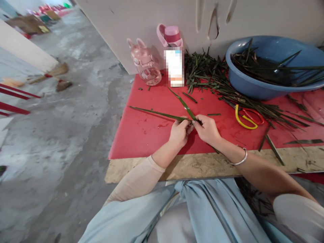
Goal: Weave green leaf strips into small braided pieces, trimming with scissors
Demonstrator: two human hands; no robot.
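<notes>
My left hand [180, 131] is closed in a pinch on a long green leaf strip [157, 113] that points out to the left. Close beside it, almost touching, my right hand [206, 128] pinches another green leaf strip [186, 106], whose free end slants up and away. The two strips come together between my fingertips, where the fingers hide how they cross. Below my right wrist a bit of dark strip shows. Yellow-and-red-handled scissors [246, 118] lie to the right of my right hand, their blades partly under leaf strips.
A blue basin [268, 91] with long leaves stands at the back right. Cut leaf pieces [202, 69] are heaped beside it. A pink rabbit-eared bottle [146, 67] and a pink-lidded bottle [172, 33], partly pixelated, stand near the wall. The red table cover [141, 141] ends at a wooden edge [141, 170].
</notes>
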